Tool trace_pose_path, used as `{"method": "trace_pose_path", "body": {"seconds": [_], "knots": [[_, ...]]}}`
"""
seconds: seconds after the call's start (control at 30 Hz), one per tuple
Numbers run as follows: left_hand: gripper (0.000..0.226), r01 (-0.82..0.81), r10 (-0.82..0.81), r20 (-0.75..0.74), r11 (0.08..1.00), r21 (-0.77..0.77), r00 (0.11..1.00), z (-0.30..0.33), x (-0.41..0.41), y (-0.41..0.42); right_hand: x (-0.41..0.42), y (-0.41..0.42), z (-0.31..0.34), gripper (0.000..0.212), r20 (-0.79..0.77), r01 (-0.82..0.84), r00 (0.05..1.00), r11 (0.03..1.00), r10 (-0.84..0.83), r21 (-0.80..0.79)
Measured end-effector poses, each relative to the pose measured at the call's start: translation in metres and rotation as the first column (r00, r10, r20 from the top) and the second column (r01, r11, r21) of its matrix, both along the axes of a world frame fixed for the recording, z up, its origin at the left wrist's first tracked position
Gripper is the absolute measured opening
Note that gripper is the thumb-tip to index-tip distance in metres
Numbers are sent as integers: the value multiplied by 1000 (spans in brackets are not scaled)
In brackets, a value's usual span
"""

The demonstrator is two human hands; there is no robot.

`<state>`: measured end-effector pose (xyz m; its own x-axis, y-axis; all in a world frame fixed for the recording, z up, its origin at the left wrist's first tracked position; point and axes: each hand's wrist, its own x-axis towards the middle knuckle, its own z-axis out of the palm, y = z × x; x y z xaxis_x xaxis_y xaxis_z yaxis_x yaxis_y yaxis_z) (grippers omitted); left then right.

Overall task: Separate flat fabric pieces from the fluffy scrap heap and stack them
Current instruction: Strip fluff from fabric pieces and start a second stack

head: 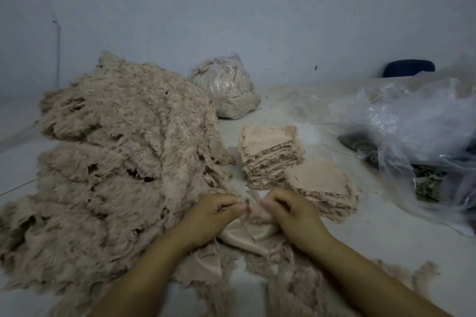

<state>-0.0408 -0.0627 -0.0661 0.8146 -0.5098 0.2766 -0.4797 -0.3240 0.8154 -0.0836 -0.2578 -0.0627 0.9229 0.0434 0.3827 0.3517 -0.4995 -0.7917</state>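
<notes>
A big heap of beige fluffy scrap (110,162) covers the left of the table. At the front centre my left hand (213,216) and my right hand (291,213) each pinch the top edge of one flat beige fabric piece (247,235), fingers curled, thumbs almost meeting. The piece's smooth backing faces up between my wrists. Just beyond my hands stand two stacks of flat pieces: a tall stack (270,156) and a lower stack (324,188) to its right, close to my right hand.
A tied clear bag of scrap (226,90) sits behind the heap. Crumpled clear plastic bags (417,131) with dark fabric inside fill the right side. More fluffy scrap (291,288) lies under my forearms. A dark chair back (409,68) stands far right.
</notes>
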Motion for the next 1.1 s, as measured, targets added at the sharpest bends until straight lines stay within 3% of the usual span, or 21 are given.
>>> {"method": "trace_pose_path", "body": {"seconds": [0.1,0.3,0.4,0.5,0.6,0.67,0.83,0.97,1.1], "knots": [[36,-33,29,-88,998,-49,996,2,1,-1,3,-2,1,39,8,126,992,986,-128,112],[41,-109,103,-101,993,-53,989,0,4,9,9,-24,5,31,-104,347,938,871,-332,348],[57,-23,27,-59,998,61,998,2,1,3,9,-19,2,40,-186,322,946,835,-265,445],[39,64,-50,-90,986,156,995,12,-15,-22,3,-3,2,43,-247,293,951,784,-183,548],[12,13,-42,-274,994,-106,961,9,-20,-45,-4,3,2,49,-263,225,962,748,-70,624],[5,-87,-21,-373,958,-272,928,11,-23,-53,-9,2,2,58,-244,168,969,775,-19,609],[10,-39,-54,-364,969,-243,930,10,-26,-58,-11,1,0,66,-284,155,957,938,-64,309],[18,-44,-62,-441,973,-226,896,12,-26,-49,-7,1,-2,28,-171,223,971,898,-169,378],[19,-204,-29,-544,909,-363,839,16,-24,-45,-5,-2,-6,22,-121,247,969,899,-217,363]]}}
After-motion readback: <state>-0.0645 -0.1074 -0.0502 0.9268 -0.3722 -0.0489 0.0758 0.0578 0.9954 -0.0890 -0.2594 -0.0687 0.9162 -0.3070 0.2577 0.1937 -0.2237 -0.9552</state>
